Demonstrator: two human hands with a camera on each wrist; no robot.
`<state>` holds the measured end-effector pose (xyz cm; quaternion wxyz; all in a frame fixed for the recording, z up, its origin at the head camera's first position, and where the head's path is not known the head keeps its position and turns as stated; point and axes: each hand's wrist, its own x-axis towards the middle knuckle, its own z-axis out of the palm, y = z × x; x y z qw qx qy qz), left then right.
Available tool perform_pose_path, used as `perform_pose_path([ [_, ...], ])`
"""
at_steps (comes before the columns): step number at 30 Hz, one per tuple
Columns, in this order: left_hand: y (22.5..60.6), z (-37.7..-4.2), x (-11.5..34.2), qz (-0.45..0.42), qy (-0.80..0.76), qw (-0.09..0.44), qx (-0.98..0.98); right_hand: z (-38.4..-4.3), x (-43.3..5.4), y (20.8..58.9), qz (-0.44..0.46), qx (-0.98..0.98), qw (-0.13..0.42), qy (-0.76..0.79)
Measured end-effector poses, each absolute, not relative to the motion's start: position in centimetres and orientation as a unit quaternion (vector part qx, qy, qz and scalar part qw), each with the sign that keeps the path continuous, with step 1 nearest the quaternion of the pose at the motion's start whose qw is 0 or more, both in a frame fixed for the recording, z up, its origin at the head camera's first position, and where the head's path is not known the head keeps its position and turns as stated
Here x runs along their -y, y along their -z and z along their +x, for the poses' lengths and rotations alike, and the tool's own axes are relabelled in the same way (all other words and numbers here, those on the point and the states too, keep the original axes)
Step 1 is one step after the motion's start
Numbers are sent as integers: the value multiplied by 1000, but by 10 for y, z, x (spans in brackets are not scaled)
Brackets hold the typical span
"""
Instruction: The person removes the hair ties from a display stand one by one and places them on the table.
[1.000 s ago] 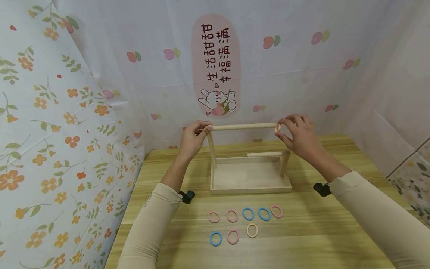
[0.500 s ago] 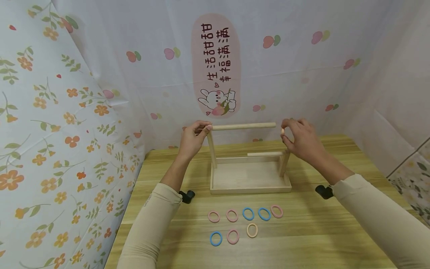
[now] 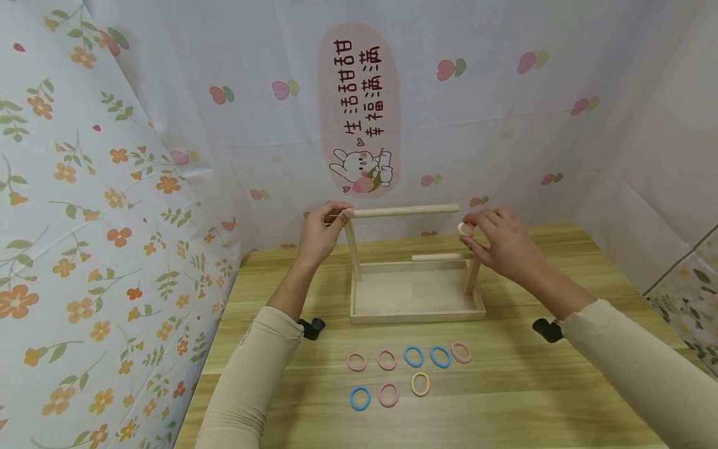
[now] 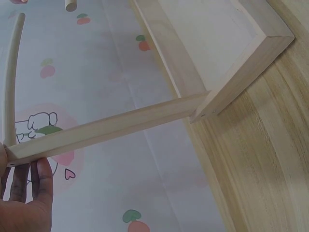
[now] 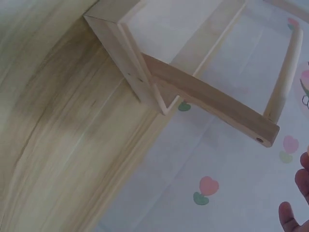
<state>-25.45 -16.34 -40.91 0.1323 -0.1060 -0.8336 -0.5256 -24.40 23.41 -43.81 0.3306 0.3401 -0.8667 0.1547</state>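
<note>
A wooden stand (image 3: 417, 317) has a tray base, a tall left post (image 3: 353, 252) carrying a long upper rod (image 3: 406, 211), and a shorter right post (image 3: 473, 275) with a lower rod (image 3: 440, 257). At the top of the tall post, my left hand (image 3: 322, 234) grips the corner where post and rod meet; the left wrist view shows its fingers (image 4: 44, 176) against the post. My right hand (image 3: 502, 240) pinches a pale orange ring (image 3: 460, 227) just below and right of the upper rod's free end, apart from it. In the right wrist view only some fingertips (image 5: 303, 181) show.
Several loose rings lie on the wooden table (image 3: 505, 399) in front of the stand: pink ones (image 3: 388, 404), blue ones (image 3: 360, 408) and a pale orange one (image 3: 421, 395). A printed curtain (image 3: 241, 137) hangs close behind. Black wrist gear (image 3: 546, 330) is at each forearm.
My right hand carried the orange ring from the upper rod's tip out to the right, then down and slightly back left, turning its opening more toward the head view. My left hand stayed put.
</note>
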Motion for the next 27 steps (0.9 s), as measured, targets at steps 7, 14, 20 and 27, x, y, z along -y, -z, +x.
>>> perform_pose_path([
  [7, 409, -254, 163, -108, 523, 135, 835, -243, -236, 444, 366, 849, 349, -153],
  [14, 408, -254, 162, -104, 531, 131, 831, -239, -236, 445, 373, 842, 360, -149],
  [20, 408, -254, 162, -103, 529, 130, 832, -237, -236, 447, 385, 832, 366, -160],
  [27, 408, -253, 162, -98, 526, 129, 835, -234, -238, 450, 402, 828, 357, -158],
])
